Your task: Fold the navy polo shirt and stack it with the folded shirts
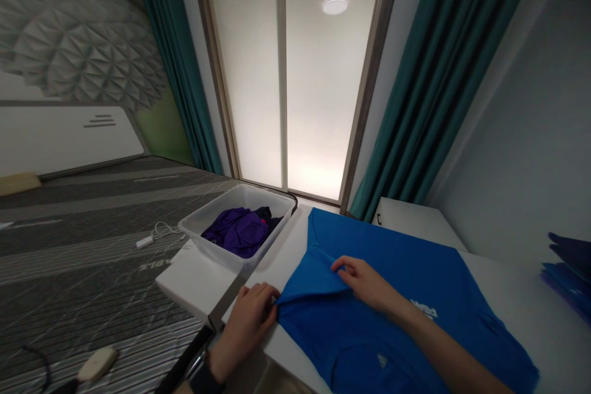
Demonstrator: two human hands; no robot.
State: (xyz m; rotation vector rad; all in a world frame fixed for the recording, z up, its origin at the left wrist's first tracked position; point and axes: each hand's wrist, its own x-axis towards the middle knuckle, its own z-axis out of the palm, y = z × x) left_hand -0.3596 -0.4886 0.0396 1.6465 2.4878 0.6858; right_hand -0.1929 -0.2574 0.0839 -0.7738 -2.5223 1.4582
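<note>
A blue T-shirt (397,246) lies spread over the white table, its collar towards me and small white print on its front. At the shirt's left edge, my left hand (252,320) is closed with its fingertips on a corner of the sleeve. A wristwatch is on that wrist. My right hand (364,280) reaches across the shirt, thumb and forefinger pinching a fold of fabric near the sleeve. Between the two hands the cloth is pulled into a raised crease.
A translucent plastic bin (215,252) holding purple and dark clothes (240,231) stands left of the shirt. Folded dark and blue garments (570,277) are stacked at the right. A bed with a grey striped cover (101,246) fills the left side. A white cabinet (415,215) stands behind the table.
</note>
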